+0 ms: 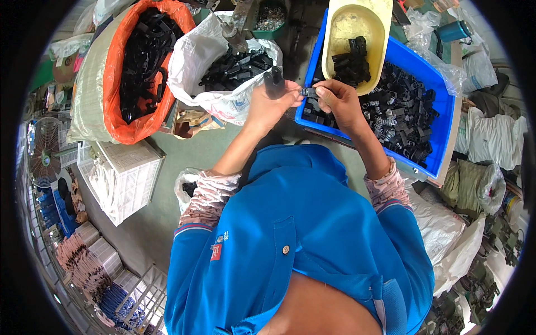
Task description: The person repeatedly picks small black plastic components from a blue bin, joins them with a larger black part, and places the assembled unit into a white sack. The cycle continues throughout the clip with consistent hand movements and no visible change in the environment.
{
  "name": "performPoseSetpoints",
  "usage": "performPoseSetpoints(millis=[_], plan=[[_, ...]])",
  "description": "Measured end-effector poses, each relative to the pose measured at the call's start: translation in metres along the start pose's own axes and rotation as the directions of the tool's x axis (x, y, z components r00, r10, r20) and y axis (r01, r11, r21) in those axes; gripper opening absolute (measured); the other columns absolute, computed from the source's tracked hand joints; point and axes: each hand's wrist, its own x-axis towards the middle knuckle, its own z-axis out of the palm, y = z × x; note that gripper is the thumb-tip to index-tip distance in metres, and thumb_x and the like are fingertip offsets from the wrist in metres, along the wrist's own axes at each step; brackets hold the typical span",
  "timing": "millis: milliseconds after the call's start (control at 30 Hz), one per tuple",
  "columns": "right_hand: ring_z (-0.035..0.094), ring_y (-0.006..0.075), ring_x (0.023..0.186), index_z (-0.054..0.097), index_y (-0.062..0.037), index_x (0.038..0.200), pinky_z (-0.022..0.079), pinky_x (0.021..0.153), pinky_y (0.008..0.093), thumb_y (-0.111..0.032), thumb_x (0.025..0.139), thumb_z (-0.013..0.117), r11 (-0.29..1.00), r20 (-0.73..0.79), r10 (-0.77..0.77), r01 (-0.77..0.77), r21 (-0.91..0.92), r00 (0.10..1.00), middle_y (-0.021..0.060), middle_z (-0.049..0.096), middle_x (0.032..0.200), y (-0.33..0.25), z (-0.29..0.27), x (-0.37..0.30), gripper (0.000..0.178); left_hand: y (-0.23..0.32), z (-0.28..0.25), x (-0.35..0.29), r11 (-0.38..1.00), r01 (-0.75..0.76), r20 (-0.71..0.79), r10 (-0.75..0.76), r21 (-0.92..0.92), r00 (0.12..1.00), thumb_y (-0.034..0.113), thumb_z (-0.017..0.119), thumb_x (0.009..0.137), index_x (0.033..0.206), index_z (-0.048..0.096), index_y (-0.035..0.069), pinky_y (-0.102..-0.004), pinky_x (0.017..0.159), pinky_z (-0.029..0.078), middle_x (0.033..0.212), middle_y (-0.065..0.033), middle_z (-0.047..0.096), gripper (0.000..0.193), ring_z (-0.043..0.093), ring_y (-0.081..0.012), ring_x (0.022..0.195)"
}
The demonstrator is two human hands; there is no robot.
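In front of my chest, my left hand (269,105) is closed round a dark, elongated black plastic piece (274,82) that sticks up from the fingers. My right hand (340,106) pinches a small silvery piece that looks like a coil spring (307,92). The fingertips of both hands almost meet at this piece, over the left edge of a blue bin (450,120). Small black plastic parts (421,106) and metal springs (389,118) fill the bin. A yellow tub (385,25) on the bin contains more black parts (352,64).
Left of my hands, a white sack (187,61) contains black parts. Beside it stands an orange-lined sack (113,84) of longer black pieces. A metal machine post (234,36) rises behind the white sack, near a green container (271,33) of small metal bits. A white crate (131,184) stands lower left.
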Motion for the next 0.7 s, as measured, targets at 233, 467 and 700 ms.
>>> performPoseSetpoints(millis=[233, 467, 700], plan=[[0.05, 0.0057, 0.063, 0.066, 0.0032, 0.101, 0.04, 0.057, 0.0209, -0.014, 0.092, 0.064, 1.0, 0.023, 0.012, -0.013, 0.029, 1.0, -0.0004, 0.059, 0.075, 0.0, -0.005, -0.002, 0.019, 0.002, -0.001, 0.001, 0.999, 0.014, 0.002, -0.014, 0.035, 1.0, 0.005, 0.068, 0.089, 0.108, 0.06, -0.007, -0.0299, 0.073, 0.06, 0.094, -0.014, 0.069, 0.023, 0.068, -0.0185, 0.078], [0.045, 0.0052, 0.064, 0.065, 0.0011, 0.106, 0.034, 0.054, 0.0201, -0.016, 0.096, 0.062, 0.991, 0.093, 0.027, -0.039, 0.127, 0.995, -0.0023, 0.057, 0.077, -0.024, -0.015, -0.009, 0.02, 0.025, -0.015, -0.012, 0.948, 0.263, 0.236, -0.218, -0.18, 0.947, 0.018, 0.064, 0.094, 0.109, 0.049, 0.0, -0.0367, 0.067, 0.06, 0.085, -0.0103, 0.062, 0.028, 0.063, -0.0185, 0.071], [0.048, 0.0071, 0.063, 0.068, 0.0009, 0.106, 0.039, 0.057, 0.0221, -0.024, 0.093, 0.067, 0.996, 0.186, 0.056, -0.042, -0.076, 0.981, -0.0012, 0.058, 0.072, -0.074, -0.018, -0.015, 0.028, 0.022, -0.02, -0.019, 0.937, 0.344, 0.506, -0.27, -0.059, 0.819, 0.025, 0.058, 0.098, 0.126, 0.045, -0.001, -0.0363, 0.07, 0.06, 0.098, -0.0138, 0.065, 0.041, 0.066, -0.0214, 0.086]])
